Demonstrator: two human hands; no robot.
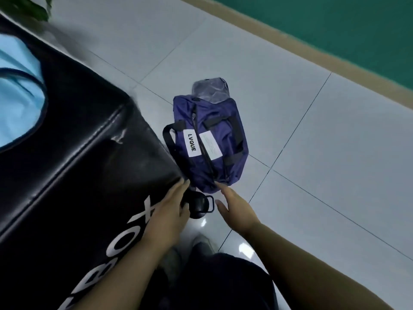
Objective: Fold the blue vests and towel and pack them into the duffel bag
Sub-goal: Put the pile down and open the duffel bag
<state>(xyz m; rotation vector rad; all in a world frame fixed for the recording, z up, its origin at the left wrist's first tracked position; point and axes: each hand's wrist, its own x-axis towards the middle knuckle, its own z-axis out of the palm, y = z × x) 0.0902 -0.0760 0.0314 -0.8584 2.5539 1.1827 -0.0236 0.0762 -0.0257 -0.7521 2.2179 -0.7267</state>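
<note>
The duffel bag [210, 139], dark blue with a white LVQUE label, lies on the pale tiled floor [312, 153] just beside a big black padded block [73, 166], zip line along its top and black handles lying loose. At its far end something clear and crinkled, maybe plastic wrap [210, 90], sticks out; what it covers is hard to make out. A light blue vest [15, 95] with dark edging lies on the block, cut off by the left edge. The left hand [167, 211] reaches down with fingers straight, partly hiding a dark round bottle [199, 205] with a loop handle; whether it touches the bottle cannot be told. The right hand [234, 204] is spread open, holding nothing, its fingertips at the bag's near end. The whole view is a little blurred
</note>
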